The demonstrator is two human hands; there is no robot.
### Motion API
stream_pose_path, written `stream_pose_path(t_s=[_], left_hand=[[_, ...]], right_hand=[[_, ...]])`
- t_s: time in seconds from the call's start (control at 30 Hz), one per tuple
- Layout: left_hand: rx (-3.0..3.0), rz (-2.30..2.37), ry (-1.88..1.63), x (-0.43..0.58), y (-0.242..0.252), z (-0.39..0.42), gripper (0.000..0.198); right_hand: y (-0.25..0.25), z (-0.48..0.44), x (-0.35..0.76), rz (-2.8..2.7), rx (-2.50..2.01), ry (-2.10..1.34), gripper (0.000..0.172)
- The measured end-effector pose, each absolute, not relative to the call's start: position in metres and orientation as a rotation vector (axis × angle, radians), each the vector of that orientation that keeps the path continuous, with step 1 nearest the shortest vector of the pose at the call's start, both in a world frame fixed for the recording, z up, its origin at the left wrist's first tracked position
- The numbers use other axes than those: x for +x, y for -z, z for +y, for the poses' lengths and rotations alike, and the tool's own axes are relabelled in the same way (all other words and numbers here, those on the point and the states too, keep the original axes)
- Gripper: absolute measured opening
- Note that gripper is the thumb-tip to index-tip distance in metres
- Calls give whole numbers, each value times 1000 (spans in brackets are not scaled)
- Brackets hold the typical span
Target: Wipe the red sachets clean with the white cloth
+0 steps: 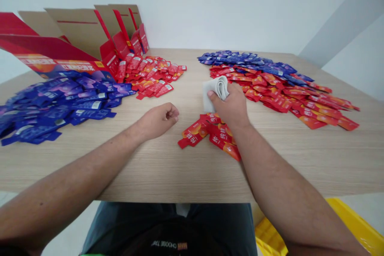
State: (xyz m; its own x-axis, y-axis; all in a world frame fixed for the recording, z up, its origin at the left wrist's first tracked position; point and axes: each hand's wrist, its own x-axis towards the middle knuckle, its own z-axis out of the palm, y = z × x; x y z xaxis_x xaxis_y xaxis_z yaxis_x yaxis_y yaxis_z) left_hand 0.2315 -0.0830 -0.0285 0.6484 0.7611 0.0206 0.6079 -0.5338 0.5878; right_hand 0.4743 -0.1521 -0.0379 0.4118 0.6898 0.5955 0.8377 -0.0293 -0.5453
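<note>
My right hand (232, 104) grips a folded pale grey cloth (211, 92), its rolled layers showing at the top. Just below the cloth lie a few red sachets (195, 131) with orange fruit prints, partly overlapped by the cloth and my wrist. My left hand (159, 121) rests over the bare wood left of them, fingers curled closed with nothing visible inside. Beyond it is a heap of red sachets (153, 73), and a larger pile of blue sachets (60, 104) spreads to the left.
Several open red cardboard boxes (78, 40) with raised brown flaps stand at the back left. On the right spread more red sachets (279, 92), with blue sachets (249, 61) behind them. The wooden table (186, 176) has a yellow crate (354, 224) below its front right edge.
</note>
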Motion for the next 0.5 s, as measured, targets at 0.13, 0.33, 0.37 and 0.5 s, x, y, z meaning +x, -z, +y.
stream_pose_path(t_s=[0.13, 0.33, 0.37, 0.5], left_hand=[[2360, 1070, -211, 246, 34, -105, 29], [2702, 1064, -65, 272, 47, -132, 68], [2710, 1087, -36, 274, 48, -133, 71], [2542, 1202, 158, 270, 44, -130, 77]], right_hand=[[39, -151, 474, -1320, -1784, 207, 26], [42, -150, 475, -1326, -1759, 210, 27], [43, -150, 475, -1327, -1757, 209, 27], [44, -149, 476, -1329, -1755, 217, 27]])
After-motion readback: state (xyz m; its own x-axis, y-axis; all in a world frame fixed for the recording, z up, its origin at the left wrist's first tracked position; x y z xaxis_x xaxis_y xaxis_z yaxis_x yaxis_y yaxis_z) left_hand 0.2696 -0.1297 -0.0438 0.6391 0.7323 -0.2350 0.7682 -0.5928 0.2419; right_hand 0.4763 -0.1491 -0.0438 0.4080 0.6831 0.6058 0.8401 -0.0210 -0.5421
